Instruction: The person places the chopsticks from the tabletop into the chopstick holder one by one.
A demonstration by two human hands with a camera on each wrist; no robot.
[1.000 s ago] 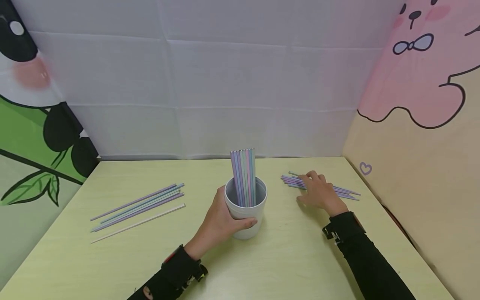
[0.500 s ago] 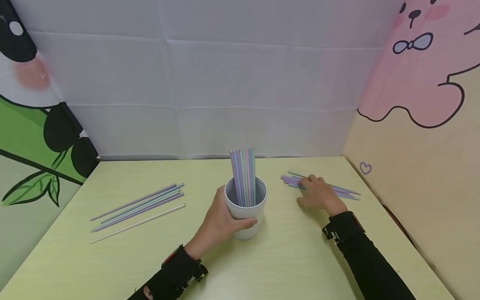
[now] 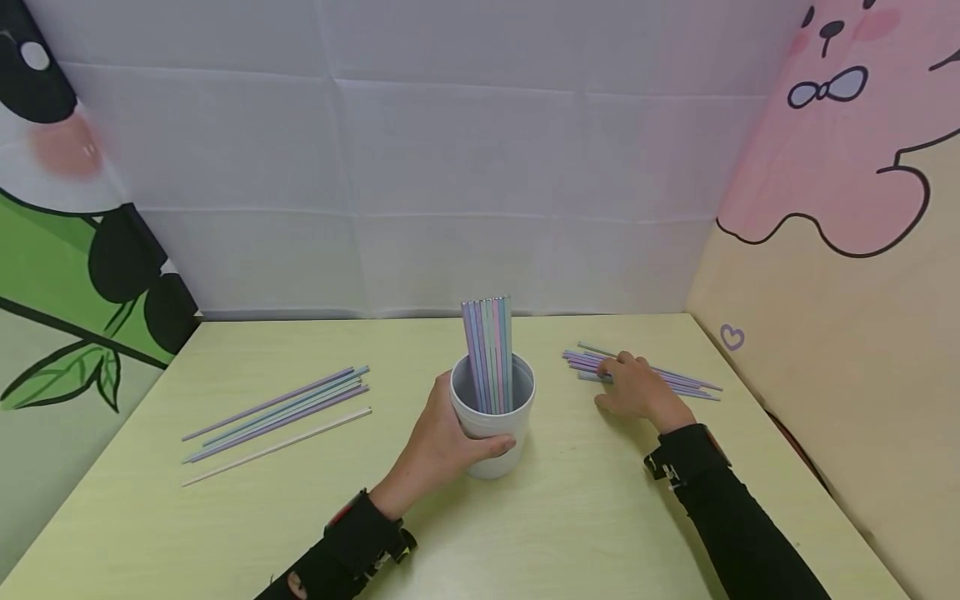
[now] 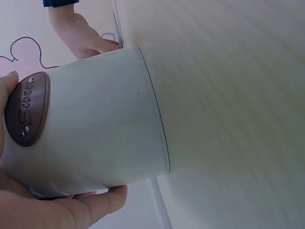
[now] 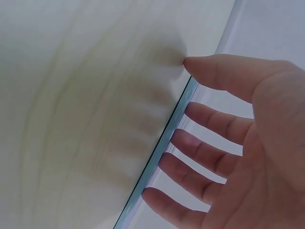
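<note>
My left hand (image 3: 442, 437) grips a white cup (image 3: 491, 429) standing upright at the middle of the pale yellow-green table (image 3: 525, 525). Several pastel straws (image 3: 487, 350) stand in the cup. The left wrist view shows the cup (image 4: 95, 129) with a brown oval badge, thumb and fingers of the left hand (image 4: 62, 210) wrapped round it. My right hand (image 3: 622, 385) lies on a pile of purple and blue straws (image 3: 693, 385) at the right. In the right wrist view the spread fingers (image 5: 205, 112) touch a blue straw (image 5: 157, 157) lying flat, thumb tip at its end.
A second pile of pastel straws (image 3: 277, 408) lies on the table's left side, with one white straw (image 3: 277, 446) beside it. Cloth walls with cartoon prints close off the back and both sides.
My right hand's fingers have drawn back slightly over the right pile, and one straw has slid a little nearer. The left hand and the cup have stayed still.
</note>
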